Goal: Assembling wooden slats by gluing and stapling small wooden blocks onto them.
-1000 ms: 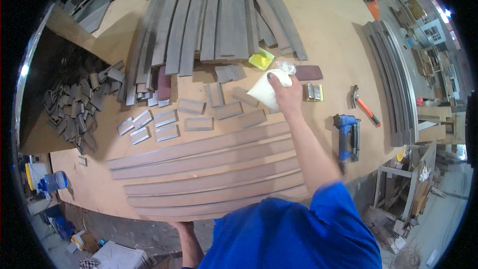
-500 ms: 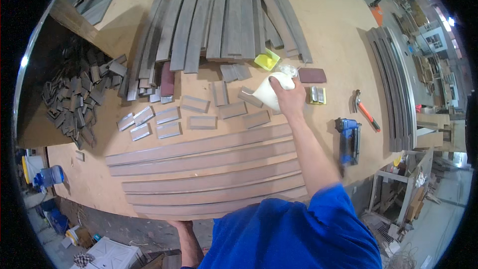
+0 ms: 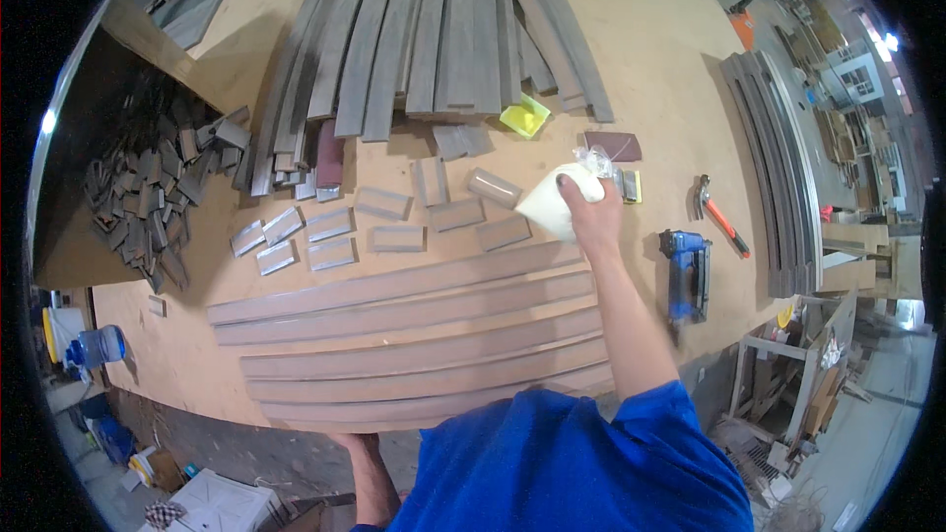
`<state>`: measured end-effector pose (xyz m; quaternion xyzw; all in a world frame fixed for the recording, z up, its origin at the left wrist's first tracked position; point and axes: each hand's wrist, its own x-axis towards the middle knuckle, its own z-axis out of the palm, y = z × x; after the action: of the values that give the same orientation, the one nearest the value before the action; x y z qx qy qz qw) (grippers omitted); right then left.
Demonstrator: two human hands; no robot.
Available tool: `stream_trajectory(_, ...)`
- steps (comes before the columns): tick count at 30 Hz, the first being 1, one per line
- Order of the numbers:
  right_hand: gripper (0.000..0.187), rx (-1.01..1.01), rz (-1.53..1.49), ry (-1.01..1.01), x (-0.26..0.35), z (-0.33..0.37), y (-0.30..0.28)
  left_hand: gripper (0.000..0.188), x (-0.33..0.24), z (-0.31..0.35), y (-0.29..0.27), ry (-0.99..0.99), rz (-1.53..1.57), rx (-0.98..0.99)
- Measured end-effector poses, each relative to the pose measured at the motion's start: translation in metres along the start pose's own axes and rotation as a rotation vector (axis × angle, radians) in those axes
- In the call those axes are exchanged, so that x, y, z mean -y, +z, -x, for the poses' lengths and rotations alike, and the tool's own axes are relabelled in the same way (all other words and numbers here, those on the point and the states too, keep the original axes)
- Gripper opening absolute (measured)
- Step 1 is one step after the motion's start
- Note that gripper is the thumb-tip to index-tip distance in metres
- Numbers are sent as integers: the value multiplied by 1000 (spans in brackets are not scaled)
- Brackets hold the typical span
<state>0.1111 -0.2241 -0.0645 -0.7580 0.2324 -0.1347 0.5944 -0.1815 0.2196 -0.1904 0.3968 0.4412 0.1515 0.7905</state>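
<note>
My right hand [image 3: 597,212] is closed round a white squeeze bottle [image 3: 557,205], held tilted over the table with its narrow tip toward the left. Crumpled clear plastic [image 3: 595,160] shows beside its far end. Just left of the tip lies a small wooden block [image 3: 494,187] with a pale shiny streak on it. Several more small blocks [image 3: 458,216] lie about there, and long wooden strips [image 3: 424,324] run side by side nearer to me. My left hand [image 3: 361,441] is at the table's front edge, its fingers hidden beneath the strips and edge.
Long grey boards [image 3: 424,39] are stacked at the back. A bin of small offcuts [image 3: 148,197] stands left. Rightward are a yellow tray [image 3: 525,115], a dark red sanding pad [image 3: 613,146], a hammer [image 3: 722,217], a blue nail gun [image 3: 685,276] and more strips [image 3: 774,177].
My right hand has moved a little right and toward me with the white bottle. A shiny streak now shows on the small block beside it. My left hand has hardly moved.
</note>
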Motion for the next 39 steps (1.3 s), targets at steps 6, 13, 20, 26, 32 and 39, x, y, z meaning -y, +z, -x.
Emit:
stream_trajectory(6, 46, 164, 171, 14, 11, 25, 13, 71, 4, -4, -8, 24, -13, 23)
stream_trajectory(13, 56, 163, 252, -14, -2, 27, 24, 71, 5, -9, -13, -17, -20, -52)
stream_trajectory(20, 52, 127, 192, -66, -10, 20, 6, 70, 7, -11, -17, 23, -66, -45)
stream_trajectory(26, 53, 69, 190, -44, -16, 12, -13, 70, 4, -8, -7, 14, 4, -8)
stream_trajectory(32, 51, 57, 280, -61, -6, 15, -17, 70, 0, 0, 3, 32, -36, -11)
stream_trajectory(39, 44, 131, -66, 15, 13, 15, 13, 70, 1, -2, 2, -7, -27, -100)
